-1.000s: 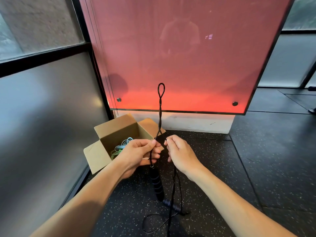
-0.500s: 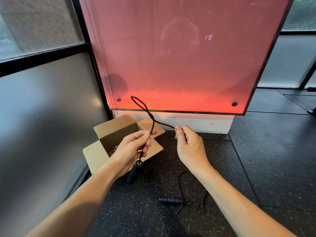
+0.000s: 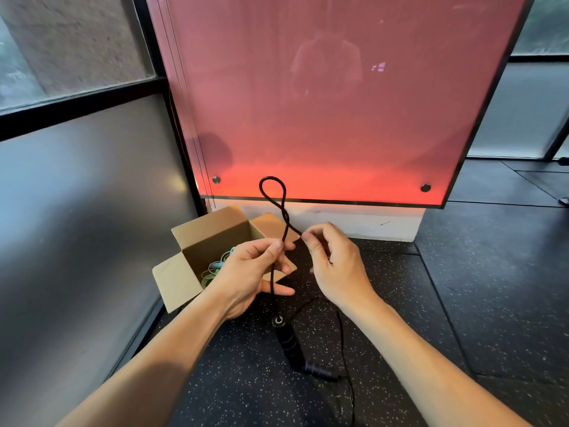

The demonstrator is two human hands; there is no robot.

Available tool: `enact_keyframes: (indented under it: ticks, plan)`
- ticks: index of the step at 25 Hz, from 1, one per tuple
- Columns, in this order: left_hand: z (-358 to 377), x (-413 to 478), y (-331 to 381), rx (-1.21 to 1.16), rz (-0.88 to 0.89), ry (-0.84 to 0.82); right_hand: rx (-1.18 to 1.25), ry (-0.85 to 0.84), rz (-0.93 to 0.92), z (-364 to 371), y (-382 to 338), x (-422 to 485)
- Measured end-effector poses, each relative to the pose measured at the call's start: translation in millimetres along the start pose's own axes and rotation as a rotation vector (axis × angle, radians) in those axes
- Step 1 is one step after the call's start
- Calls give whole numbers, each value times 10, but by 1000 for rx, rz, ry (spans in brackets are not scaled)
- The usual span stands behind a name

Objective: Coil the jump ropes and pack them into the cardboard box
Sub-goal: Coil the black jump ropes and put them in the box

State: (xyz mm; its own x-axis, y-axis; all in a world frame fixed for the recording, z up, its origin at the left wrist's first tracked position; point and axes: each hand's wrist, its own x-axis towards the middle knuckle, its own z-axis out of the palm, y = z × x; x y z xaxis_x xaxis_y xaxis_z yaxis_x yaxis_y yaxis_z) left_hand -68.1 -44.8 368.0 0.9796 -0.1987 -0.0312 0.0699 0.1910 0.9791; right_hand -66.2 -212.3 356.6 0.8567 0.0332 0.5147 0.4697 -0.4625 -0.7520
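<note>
My black jump rope (image 3: 284,212) stands in a loop, one handle (image 3: 286,340) dangling; the open cardboard box (image 3: 215,238) holds a green rope (image 3: 212,272).

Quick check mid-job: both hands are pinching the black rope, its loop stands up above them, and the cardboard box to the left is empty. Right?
Not quite. The cardboard box is not empty: the head view shows a light green and blue rope lying inside it. The rest holds: the left hand and the right hand both pinch the black rope, and its loop stands up above them.

Rope (image 3: 272,192) above hands — box (image 3: 212,232) left
</note>
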Motion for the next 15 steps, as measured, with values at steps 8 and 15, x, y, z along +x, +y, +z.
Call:
enact_keyframes:
  ticks: [8,15]
  plan:
    - [-200,72,17,28,45,498,239,-69,200,-82,-44,11]
    - [-423,67,27,170,104,267,21,272,207,-315,10,153]
